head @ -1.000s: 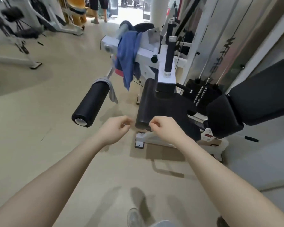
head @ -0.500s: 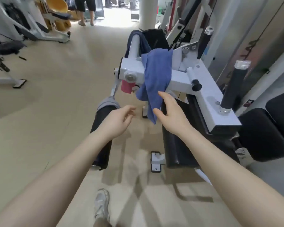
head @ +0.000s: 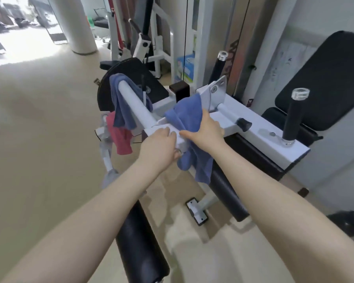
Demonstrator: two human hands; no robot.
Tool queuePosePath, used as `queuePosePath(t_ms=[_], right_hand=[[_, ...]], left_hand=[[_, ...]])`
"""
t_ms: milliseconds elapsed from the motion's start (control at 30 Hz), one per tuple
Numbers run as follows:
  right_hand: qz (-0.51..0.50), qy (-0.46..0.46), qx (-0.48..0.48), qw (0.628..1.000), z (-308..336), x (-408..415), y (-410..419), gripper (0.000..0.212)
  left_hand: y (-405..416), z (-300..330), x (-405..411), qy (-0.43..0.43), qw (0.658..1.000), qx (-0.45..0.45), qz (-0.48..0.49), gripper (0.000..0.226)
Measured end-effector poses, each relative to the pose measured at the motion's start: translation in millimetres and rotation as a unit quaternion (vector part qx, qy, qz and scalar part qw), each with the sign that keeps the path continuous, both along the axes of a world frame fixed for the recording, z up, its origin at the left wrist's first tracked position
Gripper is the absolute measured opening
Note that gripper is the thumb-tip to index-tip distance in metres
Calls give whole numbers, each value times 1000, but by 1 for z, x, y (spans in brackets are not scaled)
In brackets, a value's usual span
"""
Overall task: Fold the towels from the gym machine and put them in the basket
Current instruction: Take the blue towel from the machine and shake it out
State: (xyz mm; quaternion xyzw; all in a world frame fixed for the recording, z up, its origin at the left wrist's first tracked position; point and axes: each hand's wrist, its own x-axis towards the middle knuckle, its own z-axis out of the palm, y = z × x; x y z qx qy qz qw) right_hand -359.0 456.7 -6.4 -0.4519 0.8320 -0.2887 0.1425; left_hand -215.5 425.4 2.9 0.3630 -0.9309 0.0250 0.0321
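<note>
Right hand lies on the near blue towel, fingers over the cloth, thumb stretched along its near side; a light hold, not yet a firm gather. Left hand rests on the end of the white machine frame just beside that towel, fingers bent over the edge; whether it pinches any cloth cannot be told. Towel still draped over the frame, tail hanging down toward the black pad. Second blue towel hangs on the white bar behind; a red towel hangs below it. Task judged barely begun: nothing folded, three towels on the machine, no basket in view. Some dark lettering on a panel behind, unreadable.
</note>
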Motion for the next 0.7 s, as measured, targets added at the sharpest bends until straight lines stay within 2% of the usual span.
queuePosePath(t_ms=[67, 100, 167, 267, 333, 367, 400, 467, 500, 533, 567, 633, 700], right_hand=[[-16, 22, -12, 1000, -1, 2, -3, 42], [-14, -9, -27, 1000, 0, 3, -2, 33], [-11, -147, -71, 987, 4, 3, 4, 21], [-33, -381, -182, 906, 14, 3, 27, 7], [-41, -463, -243, 852, 15, 1, 50, 8], [-41, -486, -263, 832, 16, 0, 64, 15], [-41, -508, -280, 814, 16, -1, 80, 22], [-18, -592, -306, 746, 21, -6, 116, 17], [-6, -628, -323, 708, 25, -10, 134, 10], [7, -647, -336, 684, 28, -15, 152, 16], [22, -649, -345, 678, 32, -21, 173, 21], [53, -637, -357, 681, 34, -35, 218, 22], [23, -628, -366, 686, 34, -47, 269, 12]], left_hand=[[-2, -6, 1, 8, 1000, -16, -9, 30], [-5, -7, 1, 15, 1000, -21, -10, 30], [-7, -9, 2, 31, 999, -20, -10, 30], [-5, -14, 4, 63, 998, -4, -4, 27], [-4, -15, 3, 73, 997, -1, 1, 28], [-2, -16, 2, 75, 997, -2, 5, 31], [2, -15, 1, 91, 996, 4, 15, 38], [21, -9, -3, 163, 986, 26, 21, 69], [35, -5, -8, 205, 978, 29, -1, 84], [51, 1, -15, 243, 969, 20, -49, 90], [68, 7, -25, 270, 956, 1, -115, 88], [105, 14, -52, 304, 913, -28, -269, 69], [150, 16, -83, 328, 863, 26, -382, 52]])
